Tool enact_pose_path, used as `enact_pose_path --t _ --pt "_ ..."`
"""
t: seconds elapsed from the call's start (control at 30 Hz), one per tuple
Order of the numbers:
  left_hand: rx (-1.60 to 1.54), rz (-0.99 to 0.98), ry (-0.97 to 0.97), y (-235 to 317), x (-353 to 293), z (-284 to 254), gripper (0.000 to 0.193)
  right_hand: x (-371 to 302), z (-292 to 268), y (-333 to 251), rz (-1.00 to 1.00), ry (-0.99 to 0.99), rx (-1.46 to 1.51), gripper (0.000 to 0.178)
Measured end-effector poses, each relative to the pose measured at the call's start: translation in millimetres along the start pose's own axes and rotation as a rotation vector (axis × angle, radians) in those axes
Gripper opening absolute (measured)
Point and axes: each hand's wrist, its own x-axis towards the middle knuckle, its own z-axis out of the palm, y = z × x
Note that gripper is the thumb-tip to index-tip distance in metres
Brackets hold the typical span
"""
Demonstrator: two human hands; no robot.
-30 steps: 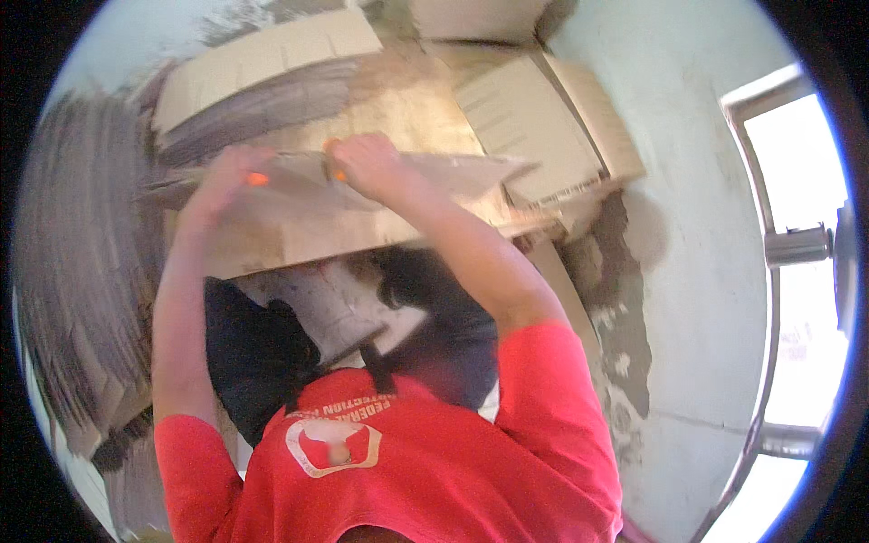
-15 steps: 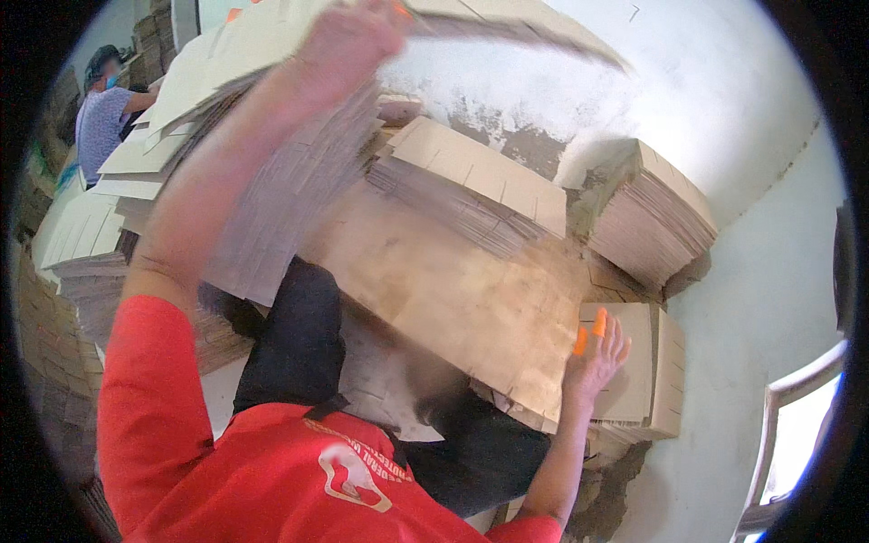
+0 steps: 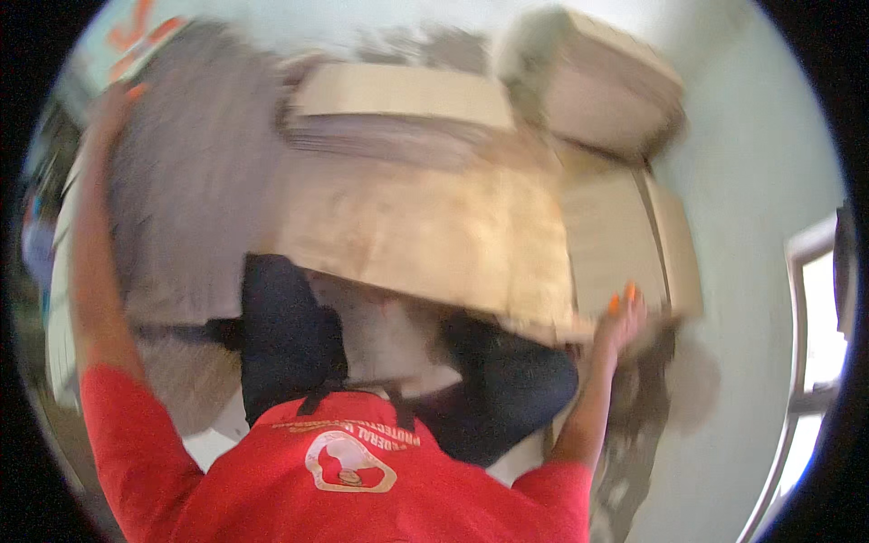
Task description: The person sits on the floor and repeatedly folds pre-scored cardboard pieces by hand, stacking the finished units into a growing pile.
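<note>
My left hand (image 3: pixel 116 101) is raised at the far left, against the upper end of a tall stack of cardboard sheets (image 3: pixel 195 181). Orange covering shows on one of its fingertips; blur hides the other fingers and whatever they hold. On the right, my right hand (image 3: pixel 625 319) has its fingers apart, two of them with orange covers. It is beside the near edge of a lower cardboard stack (image 3: pixel 611 244) and holds nothing that I can see. Between my hands a broad brown board (image 3: pixel 425 235) extends in front of my knees, its top bare.
Behind the board lies a stack of slotted cardboard sheets (image 3: pixel 403 95). Another cardboard stack (image 3: pixel 611 90) leans at the back right near the pale wall (image 3: pixel 742 163). A window (image 3: pixel 819 317) is at the right edge. A blurred person (image 3: pixel 38 240) appears at far left.
My left hand has swung from the top middle to the far left. The view has turned, and a blurred sheet edge near that hand is out of sight. My right hand stays by the right-hand stack.
</note>
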Motion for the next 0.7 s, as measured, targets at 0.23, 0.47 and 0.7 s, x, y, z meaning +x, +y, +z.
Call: enact_pose_path --t 0.23,0.47,0.7 --pt "-0.106 0.417 0.303 129.8 -22.5 18.6 0.042 11.5 -24.3 8.1 0.631 0.167 0.105 0.051" --pt "-0.651 0.807 -0.095 271.6 -224.3 -6.4 0.036 24.6 -28.5 12.7 0.697 0.053 0.086 0.061" --pt "-0.521 0.779 -0.403 284.8 -283.9 16.3 0.026 59.8 -14.8 8.9 0.545 -0.247 -0.209 0.08"
